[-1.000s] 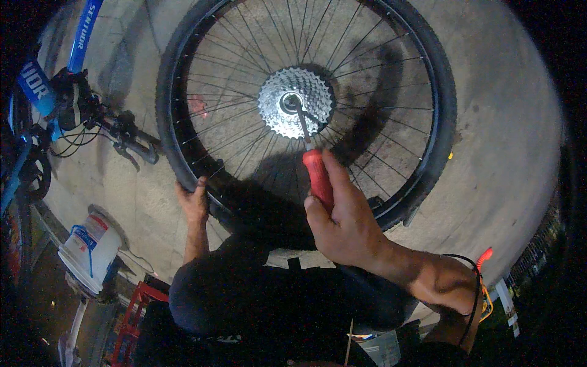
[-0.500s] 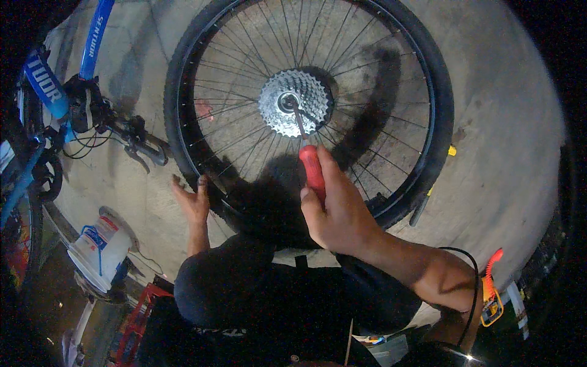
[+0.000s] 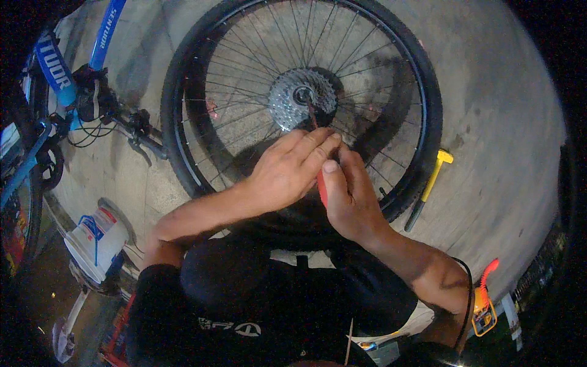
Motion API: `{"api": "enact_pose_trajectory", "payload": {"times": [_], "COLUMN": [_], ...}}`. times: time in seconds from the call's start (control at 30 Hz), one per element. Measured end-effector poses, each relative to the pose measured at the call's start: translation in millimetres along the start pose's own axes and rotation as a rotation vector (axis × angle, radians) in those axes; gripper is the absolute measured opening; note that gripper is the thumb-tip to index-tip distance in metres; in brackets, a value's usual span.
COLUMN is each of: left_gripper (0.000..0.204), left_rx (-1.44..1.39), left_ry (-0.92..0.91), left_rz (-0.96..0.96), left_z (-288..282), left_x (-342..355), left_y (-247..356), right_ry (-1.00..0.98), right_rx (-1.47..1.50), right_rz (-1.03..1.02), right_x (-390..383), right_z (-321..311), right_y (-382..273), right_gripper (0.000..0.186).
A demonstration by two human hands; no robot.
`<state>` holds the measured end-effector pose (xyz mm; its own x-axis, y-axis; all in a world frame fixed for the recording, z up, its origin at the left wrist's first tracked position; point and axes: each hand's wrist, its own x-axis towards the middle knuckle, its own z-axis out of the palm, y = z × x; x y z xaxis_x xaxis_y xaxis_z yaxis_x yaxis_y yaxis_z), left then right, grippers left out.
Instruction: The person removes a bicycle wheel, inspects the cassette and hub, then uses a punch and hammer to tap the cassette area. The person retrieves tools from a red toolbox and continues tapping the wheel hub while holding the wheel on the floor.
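A bicycle wheel [image 3: 433,104] with a black tyre lies in front of me, its silver toothed cassette [image 3: 282,110] facing up. The shaft of a screwdriver [image 3: 323,188] reaches into the hub at the cassette's centre. My right hand [image 3: 353,202] is closed around its red handle, thumb along the top. From the left, my left hand [image 3: 287,162] comes across the near spokes, its fingers bent over the front end of the handle beside the right fingers. Both hands cover most of the handle.
A yellow-headed hammer [image 3: 433,180] lies on the concrete floor right of the tyre. Blue bicycle frame parts [image 3: 56,70] with a handlebar stand at the left. A white bucket [image 3: 101,241] sits at the lower left. An orange-and-yellow object [image 3: 484,309] is at the lower right.
My left hand has left its place beside the tyre and come onto the screwdriver next to my right hand. The wheel has tilted a little; the hammer shows more fully.
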<state>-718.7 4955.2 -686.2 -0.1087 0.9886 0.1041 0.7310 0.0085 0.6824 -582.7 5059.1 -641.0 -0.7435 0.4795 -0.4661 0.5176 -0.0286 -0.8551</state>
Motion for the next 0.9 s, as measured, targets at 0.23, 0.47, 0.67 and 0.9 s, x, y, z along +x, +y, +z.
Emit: {"api": "enact_pose_trajectory", "payload": {"times": [0.23, 0.47, 0.67, 0.9], "left_gripper": [0.046, 0.037, 0.039, 0.043], "left_rx": [0.089, 0.145, 0.229, 0.035], "left_ry": [0.121, 0.065, -0.1, -0.194], "left_rz": [0.058, 0.11, 0.07, 0.112], "left_z": [15, 24, 22, 25], "left_x": [17, 32, 39, 50], "left_y": [0, -6, 6, -5], "right_ry": [0.173, 0.643, 0.683, 0.807], "right_rx": [-0.017, -0.643, -0.511, -0.424], "right_rz": [-0.129, 0.208, 0.204, 0.401], "right_x": [-22, -74, -77, -80], "right_z": [-95, -211, -212, -204], "right_y": [68, 326, 394, 365], "right_gripper": [0.047, 0.053, 0.042, 0.038]}}
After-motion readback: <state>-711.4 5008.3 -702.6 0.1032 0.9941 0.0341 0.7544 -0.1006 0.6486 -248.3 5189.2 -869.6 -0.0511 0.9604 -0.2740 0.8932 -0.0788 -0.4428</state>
